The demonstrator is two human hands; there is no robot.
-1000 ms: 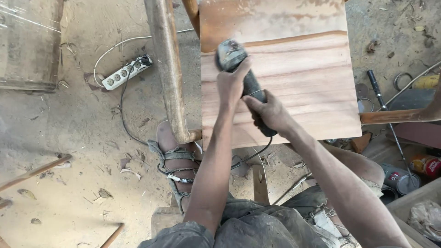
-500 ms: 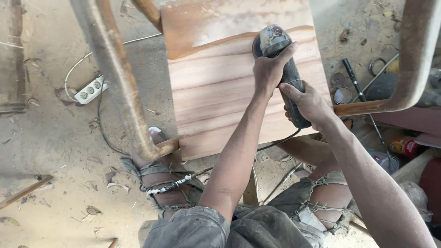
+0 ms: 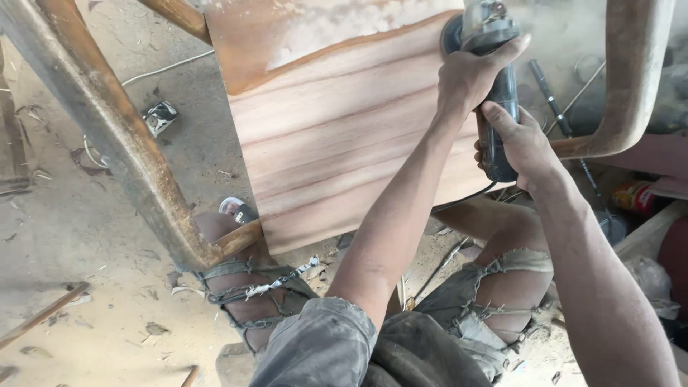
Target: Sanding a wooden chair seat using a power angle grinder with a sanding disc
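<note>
Left hand: the left hand [image 3: 473, 75] is clamped over the head of the angle grinder [image 3: 491, 79], fingers wrapped across its top.
Right hand: the right hand [image 3: 519, 143] grips the dark rear body of the grinder, just behind the left.
Grinder: it sits at the far right corner of the wooden chair seat [image 3: 344, 136], disc end on the wood, with its cable [image 3: 466, 201] trailing off under the near edge.
Seat: pale, bare striped wood nearest the person; an orange-brown finished strip along the far edge.
Chair frame: a curved armrest [image 3: 107, 136] runs down the left, another armrest [image 3: 631, 79] bends on the right.
Floor: dusty, with a power strip [image 3: 161, 117] at the left.
Foot: a sandalled foot [image 3: 247, 287] rests by the left armrest's base.
</note>
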